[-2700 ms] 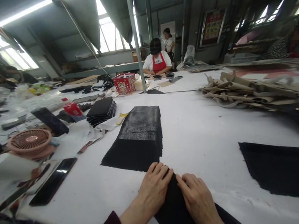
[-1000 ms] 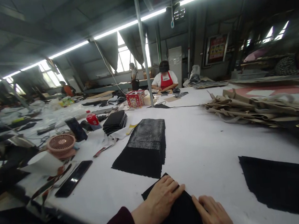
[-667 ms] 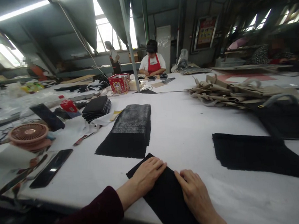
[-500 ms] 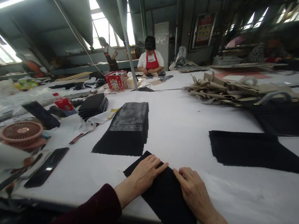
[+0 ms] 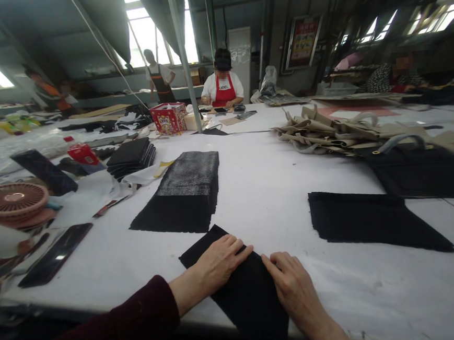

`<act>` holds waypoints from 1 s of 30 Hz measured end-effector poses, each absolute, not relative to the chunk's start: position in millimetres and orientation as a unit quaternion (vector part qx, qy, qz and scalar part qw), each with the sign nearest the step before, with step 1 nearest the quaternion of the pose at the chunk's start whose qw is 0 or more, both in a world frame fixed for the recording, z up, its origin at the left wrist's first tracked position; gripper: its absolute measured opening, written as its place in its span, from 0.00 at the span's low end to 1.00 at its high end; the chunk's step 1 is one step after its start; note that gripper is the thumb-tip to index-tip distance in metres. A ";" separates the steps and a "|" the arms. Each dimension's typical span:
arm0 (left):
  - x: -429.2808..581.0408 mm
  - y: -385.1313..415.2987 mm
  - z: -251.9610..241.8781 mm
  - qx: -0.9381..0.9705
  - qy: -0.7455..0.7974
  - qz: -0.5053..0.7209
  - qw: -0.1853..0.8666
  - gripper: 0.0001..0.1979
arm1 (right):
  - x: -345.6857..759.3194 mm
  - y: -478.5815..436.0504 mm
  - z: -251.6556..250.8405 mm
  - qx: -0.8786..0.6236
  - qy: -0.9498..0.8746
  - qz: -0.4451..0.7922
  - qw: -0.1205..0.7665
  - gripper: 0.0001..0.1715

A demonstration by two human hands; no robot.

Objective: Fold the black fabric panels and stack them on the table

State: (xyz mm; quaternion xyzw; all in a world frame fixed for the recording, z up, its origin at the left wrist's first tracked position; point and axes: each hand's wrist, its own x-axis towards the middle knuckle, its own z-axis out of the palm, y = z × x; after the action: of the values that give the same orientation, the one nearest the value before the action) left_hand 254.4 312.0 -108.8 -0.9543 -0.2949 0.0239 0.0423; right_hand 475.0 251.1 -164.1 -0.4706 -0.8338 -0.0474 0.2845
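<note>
A black fabric piece (image 5: 256,293) lies at the table's near edge, its lower end hanging over. Across its upper part rests my left hand (image 5: 220,259), palm down, with the fingers stretched along the far edge. My right hand (image 5: 293,282) has its fingers bent in at the right edge of the same piece, the index fingertip on the cloth; its thumb is mostly hidden. Just beyond my left hand is a stack of black fabric pieces (image 5: 171,214), whose upper part has a greyish, speckled surface.
Another black fabric stack (image 5: 368,219) lies at right, near a black bag (image 5: 427,170) and a beige heap of pieces (image 5: 326,133). At left are a phone (image 5: 56,255), a pink fan (image 5: 13,200) and folded black pieces (image 5: 129,156). A co-worker (image 5: 222,86) sits across the white table.
The view has turned slightly to the right, so the table's things appear farther left. Both hands keep nearly the same place on the black fabric piece.
</note>
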 end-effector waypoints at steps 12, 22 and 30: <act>268.6 302.8 -111.8 -0.953 -0.292 0.055 0.048 0.28 | 488.0 243.6 -163.3 -0.460 -0.840 -0.048 0.284 0.20; 281.5 300.5 -112.4 -0.961 -0.270 0.050 0.018 0.24 | 498.9 236.0 -160.1 -0.463 -0.840 -0.032 0.280 0.18; 294.1 292.8 -109.5 -0.955 -0.282 0.077 0.049 0.31 | 501.6 229.6 -159.7 -0.467 -0.847 -0.068 0.246 0.19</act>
State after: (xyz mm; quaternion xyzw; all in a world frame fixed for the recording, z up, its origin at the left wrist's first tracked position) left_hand 294.1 292.8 -109.5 -0.9552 -0.2815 0.0772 0.0491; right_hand 501.6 229.6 -159.7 -0.4672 -0.8466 -0.0679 0.2459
